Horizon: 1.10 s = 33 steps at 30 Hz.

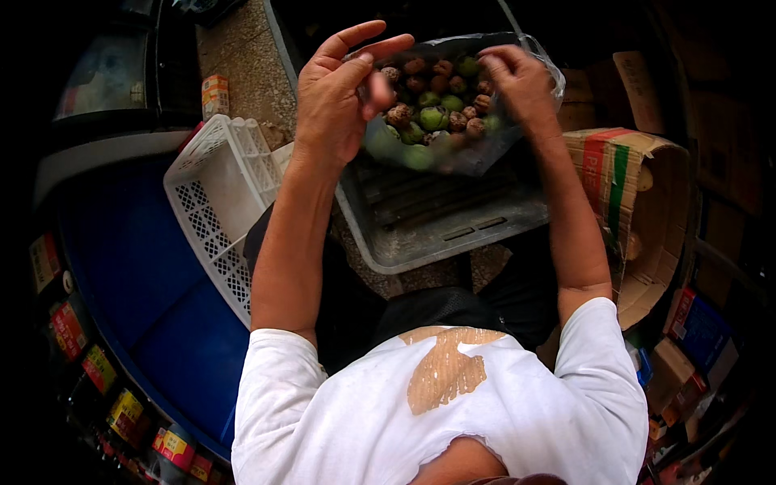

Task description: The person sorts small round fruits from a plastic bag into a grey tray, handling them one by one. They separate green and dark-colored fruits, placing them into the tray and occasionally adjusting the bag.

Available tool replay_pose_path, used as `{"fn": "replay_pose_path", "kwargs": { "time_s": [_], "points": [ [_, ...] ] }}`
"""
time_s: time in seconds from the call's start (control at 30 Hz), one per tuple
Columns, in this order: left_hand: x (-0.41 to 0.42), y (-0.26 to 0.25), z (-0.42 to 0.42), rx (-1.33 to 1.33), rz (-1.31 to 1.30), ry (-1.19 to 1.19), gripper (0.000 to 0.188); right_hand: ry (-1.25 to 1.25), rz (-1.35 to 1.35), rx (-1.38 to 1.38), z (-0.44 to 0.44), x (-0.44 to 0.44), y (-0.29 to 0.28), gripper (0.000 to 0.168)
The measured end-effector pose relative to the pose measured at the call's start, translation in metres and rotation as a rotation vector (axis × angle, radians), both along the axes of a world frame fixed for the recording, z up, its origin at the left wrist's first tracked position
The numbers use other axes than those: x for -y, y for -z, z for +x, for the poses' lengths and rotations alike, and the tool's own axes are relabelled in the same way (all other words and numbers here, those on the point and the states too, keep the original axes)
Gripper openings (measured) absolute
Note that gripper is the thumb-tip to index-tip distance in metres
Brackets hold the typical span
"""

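Observation:
A clear plastic bag [473, 159] full of walnuts lies in front of me, its mouth wide. Some of the walnuts [474, 127] are bare brown shells, and others are green-husked walnuts [434, 118]. Over the bag's left side is my left hand [339, 91], fingers spread and blurred at one tip, with nothing seen in them. My right hand [522, 85] is at the bag's right side, fingers bent over the walnuts. Whether it grips the plastic or a walnut cannot be made out. Beneath the bag is a grey plastic crate [418, 257].
A white perforated plastic basket [209, 233] stands to my left, beside a blue surface [163, 291]. On the right, an open cardboard box [652, 285] lies with round objects inside. A small orange-and-white carton [215, 96] sits on the speckled floor [242, 54]. Labelled bottles [173, 451] line the lower left.

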<state>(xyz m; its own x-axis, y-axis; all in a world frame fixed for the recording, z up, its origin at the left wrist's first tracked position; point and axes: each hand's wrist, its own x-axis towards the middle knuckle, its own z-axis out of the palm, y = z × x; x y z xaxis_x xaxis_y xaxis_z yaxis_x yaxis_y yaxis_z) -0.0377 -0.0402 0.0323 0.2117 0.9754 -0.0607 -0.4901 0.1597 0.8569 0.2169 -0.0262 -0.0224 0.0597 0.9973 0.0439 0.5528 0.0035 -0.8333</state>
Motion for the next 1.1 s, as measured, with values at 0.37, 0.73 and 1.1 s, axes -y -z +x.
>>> {"fn": "replay_pose_path", "kwargs": {
  "time_s": [0.37, 0.73, 1.1],
  "points": [
    [-0.004, 0.0, -0.002, 0.025, -0.034, 0.046, 0.031, -0.224, -0.028, 0.513, -0.03, -0.056, 0.146, 0.043],
    [-0.003, -0.003, 0.0, 0.047, -0.078, 0.012, 0.027, -0.371, -0.138, 0.736, -0.041, -0.091, 0.152, 0.034],
    [-0.007, 0.0, 0.005, 0.014, -0.06, 0.015, 0.026, -0.119, -0.7, -0.991, -0.025, -0.088, 0.136, 0.044]
  ]
}}
